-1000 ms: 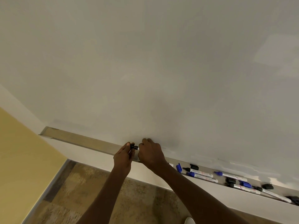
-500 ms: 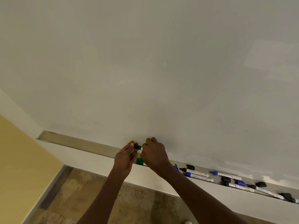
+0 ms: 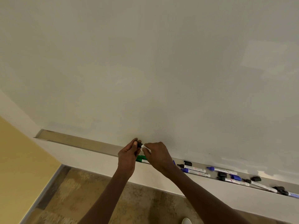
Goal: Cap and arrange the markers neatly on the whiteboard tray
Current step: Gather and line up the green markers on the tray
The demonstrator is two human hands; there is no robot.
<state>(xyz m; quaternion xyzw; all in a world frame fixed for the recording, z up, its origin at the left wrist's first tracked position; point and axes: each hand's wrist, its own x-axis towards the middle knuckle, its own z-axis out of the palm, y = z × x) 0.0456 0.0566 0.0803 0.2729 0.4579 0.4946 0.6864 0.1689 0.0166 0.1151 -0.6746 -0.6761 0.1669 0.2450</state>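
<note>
My right hand (image 3: 157,155) grips the white barrel of a marker (image 3: 146,147) just above the whiteboard tray (image 3: 84,143). My left hand (image 3: 128,155) pinches a black cap (image 3: 139,144) against the marker's end. A green capped marker (image 3: 142,158) lies in the tray under my hands. To the right, the tray holds several loose markers, such as a black-tipped one (image 3: 191,167) and a blue-capped one (image 3: 195,171), plus separate black caps (image 3: 188,163) and a blue cap (image 3: 235,177).
The whiteboard (image 3: 161,70) fills the upper view. A yellow wall (image 3: 21,167) stands at the left, with mottled brown floor (image 3: 77,196) below the tray. The tray's left stretch is bare metal. A white shoe tip (image 3: 186,221) shows at the bottom.
Both hands have lifted slightly off the tray with the marker and cap. The green marker beneath them has come into sight. The view has shifted a little leftward.
</note>
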